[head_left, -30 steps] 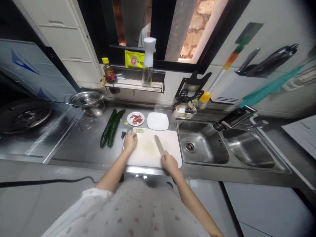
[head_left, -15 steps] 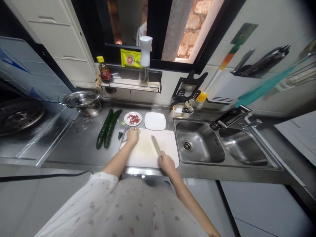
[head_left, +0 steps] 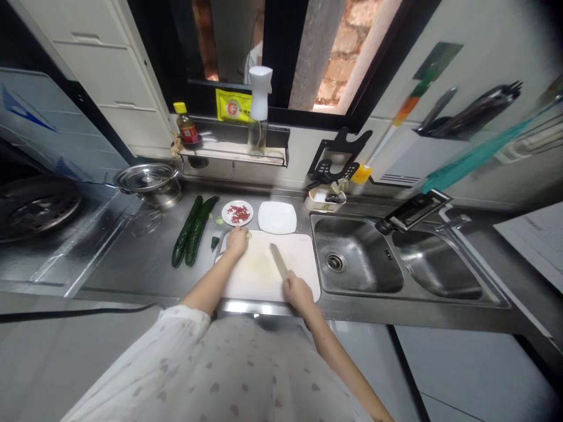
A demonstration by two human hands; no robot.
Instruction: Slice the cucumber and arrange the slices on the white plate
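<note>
My right hand (head_left: 299, 291) is closed round the handle of a knife (head_left: 278, 261). The blade points away from me, low over the white cutting board (head_left: 250, 281). At the board's far left corner is my left hand (head_left: 237, 241), fingers curled downward; what they hold, if anything, is hidden. A small pale green piece (head_left: 248, 235) shows beside its fingertips. Two whole cucumbers (head_left: 196, 231) lie side by side on the counter to the left. Between them and the board rests a dark green cucumber end (head_left: 214, 242), with light green scraps (head_left: 219, 221) farther back.
Behind the board stand a small plate (head_left: 227, 215) with chopped red bits and a white square plate (head_left: 277, 217). A double sink (head_left: 358, 284) lies to the right. A lidded steel pot (head_left: 160, 193) is at the back left, below a shelf (head_left: 229, 151) with bottles.
The view has shifted very slightly. Both hands and the knife stay in nearly the same places.
</note>
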